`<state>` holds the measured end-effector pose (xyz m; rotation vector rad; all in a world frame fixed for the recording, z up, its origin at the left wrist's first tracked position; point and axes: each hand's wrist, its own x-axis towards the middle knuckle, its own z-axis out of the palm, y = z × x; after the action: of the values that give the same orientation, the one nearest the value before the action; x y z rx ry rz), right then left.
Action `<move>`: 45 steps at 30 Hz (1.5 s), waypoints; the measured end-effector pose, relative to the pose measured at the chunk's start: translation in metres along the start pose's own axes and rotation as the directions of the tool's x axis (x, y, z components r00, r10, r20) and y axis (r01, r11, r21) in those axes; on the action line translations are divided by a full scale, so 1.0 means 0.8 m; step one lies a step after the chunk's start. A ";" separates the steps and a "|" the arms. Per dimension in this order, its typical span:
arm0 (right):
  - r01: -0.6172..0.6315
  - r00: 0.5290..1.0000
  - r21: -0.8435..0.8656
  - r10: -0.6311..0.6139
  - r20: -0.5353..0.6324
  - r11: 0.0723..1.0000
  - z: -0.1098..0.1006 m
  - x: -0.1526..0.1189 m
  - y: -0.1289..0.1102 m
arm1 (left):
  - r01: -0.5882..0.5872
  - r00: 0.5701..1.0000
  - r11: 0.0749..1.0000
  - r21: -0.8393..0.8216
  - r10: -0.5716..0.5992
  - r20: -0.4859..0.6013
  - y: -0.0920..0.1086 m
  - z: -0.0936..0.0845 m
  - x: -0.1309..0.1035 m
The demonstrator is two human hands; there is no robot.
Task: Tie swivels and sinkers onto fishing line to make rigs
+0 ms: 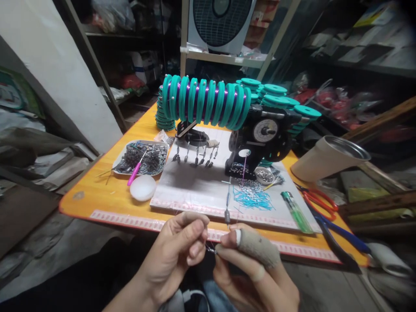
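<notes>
My left hand (180, 242) is closed in a pinch above the table's front edge; what sits between its thumb and forefinger is too fine to make out. Close beside it, my right hand (253, 264) wears a grey finger cover (260, 248) and pinches a thin fishing line. A small metal swivel (210, 249) shows between the two hands, by the right fingertips. Just above the right hand is a grey sinker (227, 216) with a spring on top. More sinkers (196, 159) hang on lines under a row of teal foam spools (204, 102) on a black stand (260, 138).
At left are a tray of metal parts (118, 170), a pink-handled tool (135, 173) and a white dish (143, 188). Teal tubes (253, 198) lie on the white board (195, 190). At right are a green lighter (296, 212), red-handled scissors (321, 203), blue-handled pliers (344, 236) and a can (328, 158).
</notes>
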<state>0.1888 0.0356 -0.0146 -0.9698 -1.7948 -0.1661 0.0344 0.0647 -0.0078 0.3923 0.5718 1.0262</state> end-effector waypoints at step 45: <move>-0.137 0.981 0.130 0.117 0.152 0.982 0.011 0.015 -0.002 | -0.511 0.750 0.306 0.803 0.616 0.243 -0.016 -0.033 -0.015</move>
<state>0.1798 0.0461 -0.0080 -1.0131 -1.8408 0.1120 0.0221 0.0492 -0.0328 1.5316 1.0812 1.4135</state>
